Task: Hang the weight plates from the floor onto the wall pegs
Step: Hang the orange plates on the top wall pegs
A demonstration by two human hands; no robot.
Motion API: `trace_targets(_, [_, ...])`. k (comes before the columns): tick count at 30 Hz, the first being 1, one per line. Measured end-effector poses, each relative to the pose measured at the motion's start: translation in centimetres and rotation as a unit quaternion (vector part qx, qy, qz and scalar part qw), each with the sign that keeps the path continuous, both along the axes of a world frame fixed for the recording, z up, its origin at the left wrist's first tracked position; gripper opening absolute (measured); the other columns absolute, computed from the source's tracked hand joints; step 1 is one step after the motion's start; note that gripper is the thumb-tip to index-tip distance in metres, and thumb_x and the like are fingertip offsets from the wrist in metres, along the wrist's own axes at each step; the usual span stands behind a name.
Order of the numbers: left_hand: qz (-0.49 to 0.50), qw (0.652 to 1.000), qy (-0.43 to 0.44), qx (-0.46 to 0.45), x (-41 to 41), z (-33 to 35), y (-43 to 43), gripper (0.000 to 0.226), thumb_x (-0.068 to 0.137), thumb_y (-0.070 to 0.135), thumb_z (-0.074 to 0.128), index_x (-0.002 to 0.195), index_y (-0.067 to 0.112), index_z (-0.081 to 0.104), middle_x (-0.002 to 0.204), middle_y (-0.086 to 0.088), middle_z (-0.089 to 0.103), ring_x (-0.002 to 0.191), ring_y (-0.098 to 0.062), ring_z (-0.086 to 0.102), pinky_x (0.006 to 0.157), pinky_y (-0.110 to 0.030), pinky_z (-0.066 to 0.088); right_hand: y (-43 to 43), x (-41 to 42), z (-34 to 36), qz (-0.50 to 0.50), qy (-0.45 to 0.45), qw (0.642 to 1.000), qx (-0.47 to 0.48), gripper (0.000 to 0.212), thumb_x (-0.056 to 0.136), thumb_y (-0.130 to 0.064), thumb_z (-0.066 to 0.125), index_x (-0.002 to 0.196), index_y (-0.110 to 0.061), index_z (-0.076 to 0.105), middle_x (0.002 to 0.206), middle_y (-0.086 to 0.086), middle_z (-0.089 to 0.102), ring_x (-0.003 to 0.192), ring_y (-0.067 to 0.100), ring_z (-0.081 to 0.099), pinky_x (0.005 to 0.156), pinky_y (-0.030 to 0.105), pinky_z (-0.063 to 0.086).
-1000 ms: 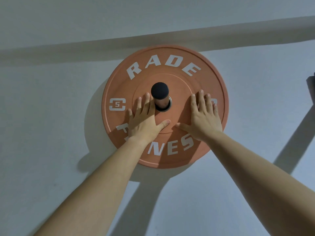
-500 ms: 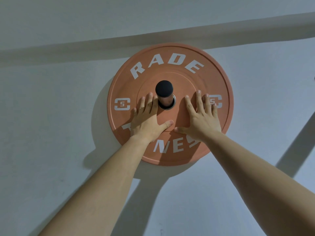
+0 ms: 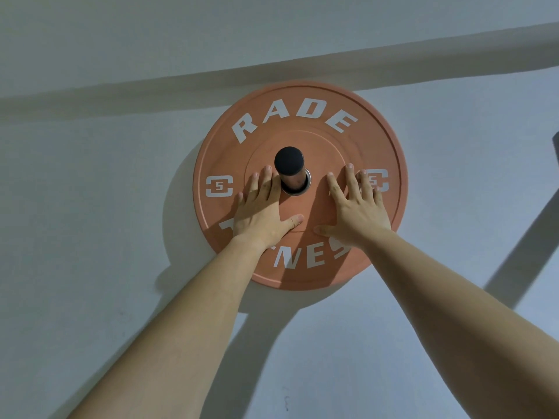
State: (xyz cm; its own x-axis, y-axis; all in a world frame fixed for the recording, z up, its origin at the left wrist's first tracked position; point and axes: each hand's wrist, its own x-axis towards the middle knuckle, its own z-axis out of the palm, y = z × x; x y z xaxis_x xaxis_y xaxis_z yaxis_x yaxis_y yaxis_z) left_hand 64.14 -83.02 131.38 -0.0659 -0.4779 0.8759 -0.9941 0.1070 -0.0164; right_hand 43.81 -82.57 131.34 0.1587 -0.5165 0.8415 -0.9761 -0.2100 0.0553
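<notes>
An orange weight plate with white lettering hangs on a wall peg. The peg's black end cap sticks out through the plate's centre hole. My left hand lies flat on the plate face just left of and below the peg, its fingers spread. On the right half of the plate my right hand is pressed flat in the same way, partly covering the "5" mark. Neither hand grips anything. No other plate is in view.
The pale wall fills the view, with a dark shadow band running across above the plate. A dark object shows at the right edge. Shadows of my arms fall on the wall below the plate.
Both palms stay flat on the plate. The plate sits a little further right in the view than before, and my right hand's fingers have spread slightly.
</notes>
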Motion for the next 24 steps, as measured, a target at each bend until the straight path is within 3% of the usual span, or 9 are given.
trace_targets(8, [0.025,0.999,-0.013,0.034,0.6,-1.3,3.3,0.092,0.096,0.065,0.043,0.16,0.02,-0.004,0.169,-0.002,-0.011,0.156,-0.023,-0.005,0.125,-0.046,0.008,2.7,-0.1,-0.8,0.005,-0.016,1.0,0.024,0.109,0.081,-0.058,0.065,0.156,-0.029,-0.008,0.164,0.007,-0.012,0.15,0.036,-0.007,0.12,0.055,0.012])
trace_targets(15, [0.016,0.999,0.01,0.027,0.5,-1.8,9.0,0.077,0.097,0.06,0.046,0.155,0.014,0.026,0.16,-0.004,0.032,0.145,-0.026,0.032,0.113,-0.046,0.036,7.4,-0.5,-1.0,0.011,-0.009,1.0,0.027,0.1,0.085,-0.061,0.059,0.157,-0.025,0.0,0.164,0.011,0.004,0.149,0.036,0.008,0.118,0.053,0.02])
trace_targets(23, [-0.02,0.998,0.028,0.058,0.2,-1.8,18.5,0.068,0.097,0.057,0.046,0.151,0.018,0.037,0.154,-0.001,0.041,0.141,-0.022,0.037,0.105,-0.044,0.04,18.2,-1.6,-1.4,-0.013,-0.031,0.998,0.053,0.074,0.089,-0.057,0.054,0.148,-0.021,0.029,0.152,0.01,0.035,0.134,0.032,0.04,0.106,0.051,0.037])
trace_targets(24, [-0.033,0.997,0.028,0.064,1.2,-3.1,22.9,0.068,0.097,0.057,0.046,0.151,0.018,0.037,0.153,-0.001,0.042,0.141,-0.022,0.038,0.105,-0.044,0.041,23.1,-1.0,-2.7,-0.03,-0.032,0.998,0.054,0.072,0.089,-0.057,0.053,0.147,-0.021,0.03,0.15,0.009,0.038,0.133,0.032,0.041,0.105,0.05,0.038])
